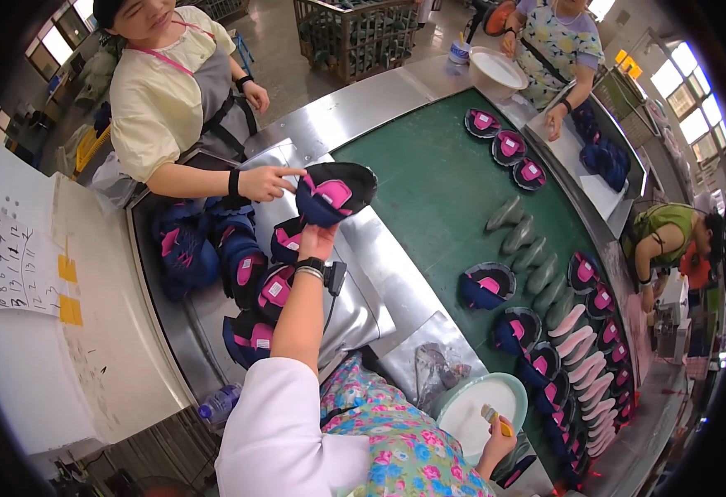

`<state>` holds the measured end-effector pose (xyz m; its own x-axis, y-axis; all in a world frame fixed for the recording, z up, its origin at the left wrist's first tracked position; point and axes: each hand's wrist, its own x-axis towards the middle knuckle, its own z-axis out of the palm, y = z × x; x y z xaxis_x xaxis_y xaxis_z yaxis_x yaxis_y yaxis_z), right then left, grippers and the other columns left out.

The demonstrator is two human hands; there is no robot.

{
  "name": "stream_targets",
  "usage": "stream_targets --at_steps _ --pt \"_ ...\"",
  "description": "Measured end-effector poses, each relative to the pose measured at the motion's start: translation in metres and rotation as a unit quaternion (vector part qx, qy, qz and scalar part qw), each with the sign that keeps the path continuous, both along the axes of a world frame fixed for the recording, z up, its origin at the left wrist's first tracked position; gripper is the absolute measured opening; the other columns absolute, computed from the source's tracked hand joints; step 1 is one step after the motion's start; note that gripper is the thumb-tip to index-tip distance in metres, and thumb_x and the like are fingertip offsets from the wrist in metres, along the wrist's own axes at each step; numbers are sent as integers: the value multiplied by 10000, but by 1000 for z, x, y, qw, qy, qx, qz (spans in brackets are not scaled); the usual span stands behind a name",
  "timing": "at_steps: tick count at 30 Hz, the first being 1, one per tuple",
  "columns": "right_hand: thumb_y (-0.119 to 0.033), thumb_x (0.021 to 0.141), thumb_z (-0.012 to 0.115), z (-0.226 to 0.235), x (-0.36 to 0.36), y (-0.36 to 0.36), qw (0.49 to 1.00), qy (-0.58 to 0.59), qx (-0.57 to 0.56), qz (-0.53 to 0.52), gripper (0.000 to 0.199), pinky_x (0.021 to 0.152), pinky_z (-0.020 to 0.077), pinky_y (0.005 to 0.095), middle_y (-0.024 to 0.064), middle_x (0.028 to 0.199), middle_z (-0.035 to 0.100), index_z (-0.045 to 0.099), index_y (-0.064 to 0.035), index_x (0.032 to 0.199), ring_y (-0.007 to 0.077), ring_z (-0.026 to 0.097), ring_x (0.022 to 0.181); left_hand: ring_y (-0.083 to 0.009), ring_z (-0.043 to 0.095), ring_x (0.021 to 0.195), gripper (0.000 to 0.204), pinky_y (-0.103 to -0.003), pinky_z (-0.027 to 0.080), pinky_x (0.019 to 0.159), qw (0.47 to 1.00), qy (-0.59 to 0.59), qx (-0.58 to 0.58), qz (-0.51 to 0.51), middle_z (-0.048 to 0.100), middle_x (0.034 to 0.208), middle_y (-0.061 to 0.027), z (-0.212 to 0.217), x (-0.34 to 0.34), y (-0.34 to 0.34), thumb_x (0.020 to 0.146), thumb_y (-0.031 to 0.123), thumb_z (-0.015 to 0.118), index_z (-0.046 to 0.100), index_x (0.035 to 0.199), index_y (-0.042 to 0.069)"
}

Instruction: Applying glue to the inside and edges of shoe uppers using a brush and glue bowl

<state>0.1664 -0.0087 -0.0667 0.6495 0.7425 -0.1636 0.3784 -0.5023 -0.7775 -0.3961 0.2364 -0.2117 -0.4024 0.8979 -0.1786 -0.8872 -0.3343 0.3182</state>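
Looks midway: finished-looking uppers (487,286) are lining the green belt (413,182) at right; piled uppers (274,291) are sitting at left, apparently left to do; the left hand (319,242) is gripping a held upper (336,192) between them, a co-worker's hand (269,183) meeting its left edge; the right hand (500,446), near, is pinching a brush (497,420) over the bowl (522,398).

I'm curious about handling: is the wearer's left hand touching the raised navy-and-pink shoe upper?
Touching: the head view shows the left hand holding the shoe upper by its near edge, no gap between.
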Motion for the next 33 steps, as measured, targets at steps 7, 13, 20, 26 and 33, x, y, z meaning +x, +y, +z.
stream_targets --at_steps 7,13,20,26,33 --pt "-67 815 673 -3 1 7 1000 6 -10 26 151 547 445 224 50 708 615 681 40 922 105 555 594 -234 651 943 261 -415 552 806 998 61 -10 20 660 1089 -91 32 -57 43 932 163 432 592 1120 79" --pt "-94 823 684 -2 -2 7 999 -32 -24 12 185 562 477 230 59 720 631 683 41 950 113 587 610 -153 637 891 327 -311 539 761 929 322 -180 23 635 1063 -41 82 -96 21 916 57 487 519 1240 88" --pt "-81 824 677 -4 -7 9 1000 -12 -5 15 175 566 474 232 65 721 632 680 41 949 116 583 608 -103 614 905 410 -202 462 720 860 415 -286 76 631 1058 -10 80 -100 17 851 -29 475 521 1250 47" --pt "-81 806 676 1 -11 12 999 -39 -15 -16 158 548 466 230 50 699 624 685 38 910 102 576 596 -114 613 877 394 -232 479 707 884 390 -252 56 630 1066 -43 54 -83 32 862 -16 491 530 1246 63" --pt "-71 785 700 -5 -15 11 1000 -5 15 -21 148 564 470 228 45 712 630 690 20 902 94 574 609 -252 598 1045 341 -439 472 931 959 215 -182 32 608 1170 -94 3 -68 46 949 232 433 520 1258 118"
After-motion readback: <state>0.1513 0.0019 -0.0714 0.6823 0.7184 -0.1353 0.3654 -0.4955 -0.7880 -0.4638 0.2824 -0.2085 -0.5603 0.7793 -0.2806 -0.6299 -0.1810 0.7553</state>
